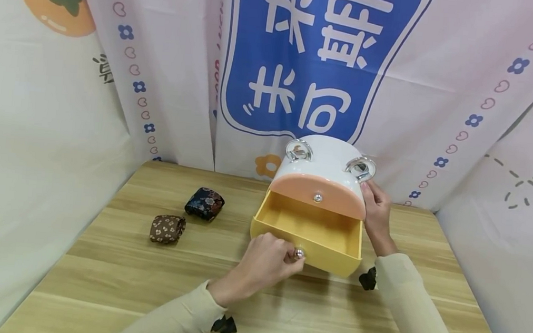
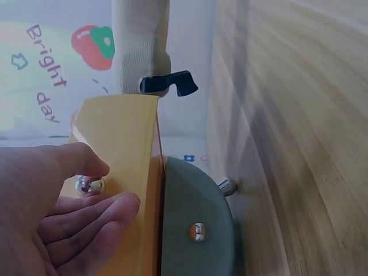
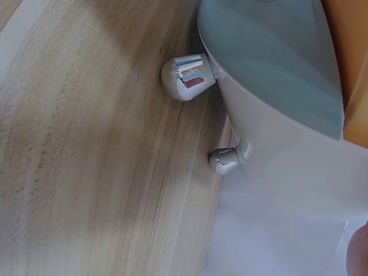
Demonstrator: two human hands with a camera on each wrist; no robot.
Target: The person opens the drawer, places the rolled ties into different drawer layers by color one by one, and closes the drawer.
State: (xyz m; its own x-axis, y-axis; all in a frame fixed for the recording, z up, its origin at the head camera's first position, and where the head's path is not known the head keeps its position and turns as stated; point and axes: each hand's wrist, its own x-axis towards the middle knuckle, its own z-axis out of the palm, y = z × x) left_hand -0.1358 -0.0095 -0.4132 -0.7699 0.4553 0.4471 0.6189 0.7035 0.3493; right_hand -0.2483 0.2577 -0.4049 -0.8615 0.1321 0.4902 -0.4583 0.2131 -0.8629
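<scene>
A small cabinet with a white shell [image 1: 327, 153] stands on the table, two silver rings on its top. Its peach drawer [image 1: 288, 185] is closed, while the yellow drawer [image 1: 327, 260] below is pulled out and shows a bare inside. My left hand [image 1: 263, 261] pinches the silver knob [image 2: 89, 186] of the yellow drawer between thumb and fingers. Against the cabinet's right side rests my right hand [image 1: 377, 216], thumb close under the right ring [image 1: 361, 168]. A grey-green drawer front [image 2: 192, 230] with its own knob shows lowest in the left wrist view.
Left of the cabinet lie a dark floral cloth roll [image 1: 204, 203] and a brown flowered cloth roll [image 1: 167, 229]. Silver feet [image 3: 187, 77] hold the cabinet above the wooden table [image 1: 132, 282]. Printed curtains [image 1: 177, 100] hang behind and at both sides.
</scene>
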